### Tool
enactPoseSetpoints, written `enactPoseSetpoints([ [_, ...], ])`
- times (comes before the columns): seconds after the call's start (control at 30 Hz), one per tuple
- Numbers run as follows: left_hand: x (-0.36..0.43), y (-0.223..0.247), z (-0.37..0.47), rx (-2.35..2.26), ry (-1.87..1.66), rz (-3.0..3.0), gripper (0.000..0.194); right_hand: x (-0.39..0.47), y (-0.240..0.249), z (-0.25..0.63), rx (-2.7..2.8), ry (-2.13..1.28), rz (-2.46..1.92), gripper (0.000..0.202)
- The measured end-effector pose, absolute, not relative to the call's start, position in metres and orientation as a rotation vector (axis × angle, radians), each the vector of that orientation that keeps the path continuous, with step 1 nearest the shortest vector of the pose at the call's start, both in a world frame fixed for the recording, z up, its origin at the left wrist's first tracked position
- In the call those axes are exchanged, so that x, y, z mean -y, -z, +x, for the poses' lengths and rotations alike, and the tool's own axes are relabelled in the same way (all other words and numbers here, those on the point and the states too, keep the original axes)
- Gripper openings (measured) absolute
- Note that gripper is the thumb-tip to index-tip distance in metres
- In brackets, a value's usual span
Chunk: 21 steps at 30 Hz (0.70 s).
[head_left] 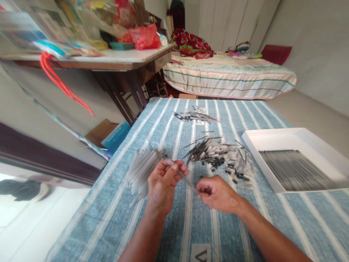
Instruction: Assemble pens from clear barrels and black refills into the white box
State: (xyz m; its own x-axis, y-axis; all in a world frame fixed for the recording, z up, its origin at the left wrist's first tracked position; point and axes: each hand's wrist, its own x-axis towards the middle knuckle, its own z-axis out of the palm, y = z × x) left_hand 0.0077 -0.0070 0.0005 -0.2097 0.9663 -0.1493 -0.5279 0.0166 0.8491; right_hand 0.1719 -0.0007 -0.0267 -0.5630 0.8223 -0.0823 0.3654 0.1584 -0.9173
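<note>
A slim translucent grey pen [186, 179] slants between my two hands above the cloth. My left hand [165, 176] pinches its upper part between thumb and fingers, and a dark end pokes out past them. At the lower right end, my right hand [215, 192] closes its fingertips around the pen; what else it may hold is hidden. Just left of my left hand lies a pile of translucent pen barrels [139, 171]. Beyond my right hand is a loose heap of thin black refills [200, 151], whitish clear pieces [226, 149] and small black pieces [218, 162].
A white open box [275, 136] on the right holds a row of dark-cored pens [294, 169]. Farther back on the striped blue tablecloth [152, 127] sits a small bunch of thin sticks [195, 115]. A cluttered desk [114, 60] stands left, a bed [229, 74] behind.
</note>
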Motion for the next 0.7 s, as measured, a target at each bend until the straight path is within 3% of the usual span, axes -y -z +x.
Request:
enactPoseSetpoints([
  [0.4, 0.006, -0.002, 0.004, -1.145, -1.455, 0.633, 0.016, 0.002, 0.028, 0.168, 1.732, -1.630, -1.109, 0.008],
  [0.7, 0.006, -0.004, 0.004, -1.211, -1.462, 0.695, 0.020, 0.002, 0.035, 0.167, 1.821, -1.454, -1.059, 0.014],
])
